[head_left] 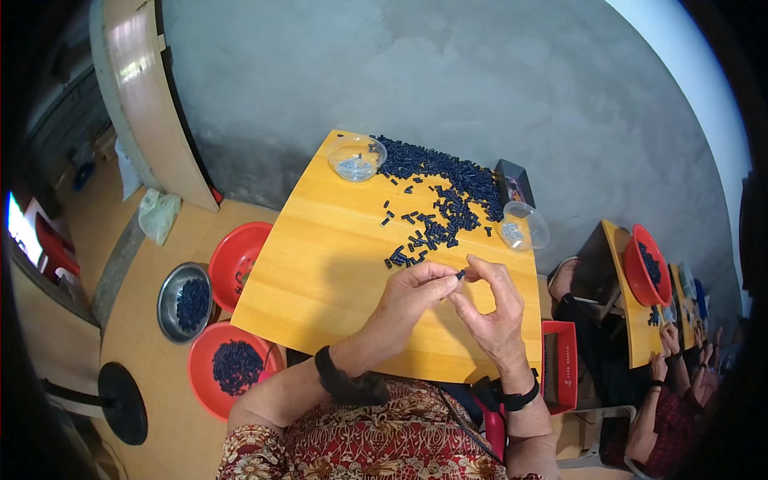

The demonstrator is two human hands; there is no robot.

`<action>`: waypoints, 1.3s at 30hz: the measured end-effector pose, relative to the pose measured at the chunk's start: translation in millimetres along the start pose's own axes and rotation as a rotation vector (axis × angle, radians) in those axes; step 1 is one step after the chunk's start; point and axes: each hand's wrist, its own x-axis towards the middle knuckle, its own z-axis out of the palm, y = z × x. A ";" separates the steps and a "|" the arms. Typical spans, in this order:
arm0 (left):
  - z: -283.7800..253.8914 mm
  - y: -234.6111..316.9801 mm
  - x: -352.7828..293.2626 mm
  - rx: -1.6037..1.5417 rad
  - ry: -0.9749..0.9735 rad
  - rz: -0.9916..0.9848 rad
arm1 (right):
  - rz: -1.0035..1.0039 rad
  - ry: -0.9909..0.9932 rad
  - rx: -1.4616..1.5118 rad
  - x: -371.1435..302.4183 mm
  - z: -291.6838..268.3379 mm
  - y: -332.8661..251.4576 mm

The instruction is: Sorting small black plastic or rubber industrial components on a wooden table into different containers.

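Note:
Over the near part of the yellow table, my left hand (404,308) pinches a small dark blue cylindrical piece (460,274) between thumb and fingertips. Close against it, my right hand (494,316) has its thumb and fingers curled toward the same piece. Whatever the right fingertips grip is too small to make out. Beyond both hands lies a loose spread of similar dark pieces (436,232), thickening into a heap (440,168) along the far edge. A clear round tub (358,160) with small shiny parts stands far left; another clear tub (514,232) sits on the right edge.
A dark box (514,182) stands at the far right corner. Left of the table are red basins (204,360) and a metal bowl (162,308) on the floor. A red box (565,364) is at right. Other people's hands (658,364) work at another table (640,344).

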 end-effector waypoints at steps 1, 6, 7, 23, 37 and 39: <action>1.7 2.1 -1.4 -0.073 0.009 -0.054 | -0.060 0.017 -0.048 2.8 0.7 -0.9; 4.4 0.8 -0.1 -0.150 0.015 -0.105 | -0.253 0.048 -0.210 9.3 4.1 9.5; 4.7 1.1 -1.7 -0.140 0.009 -0.111 | -0.266 0.061 -0.208 8.5 5.3 10.0; -0.4 8.6 -0.1 0.075 -0.017 -0.007 | -0.232 0.053 -0.212 6.9 5.2 5.3; -5.1 13.3 1.6 0.141 -0.075 -0.034 | -0.332 -0.041 -0.320 16.8 -10.4 4.4; -6.3 14.1 2.2 0.144 -0.085 -0.042 | -0.330 -0.056 -0.323 18.2 -10.9 4.6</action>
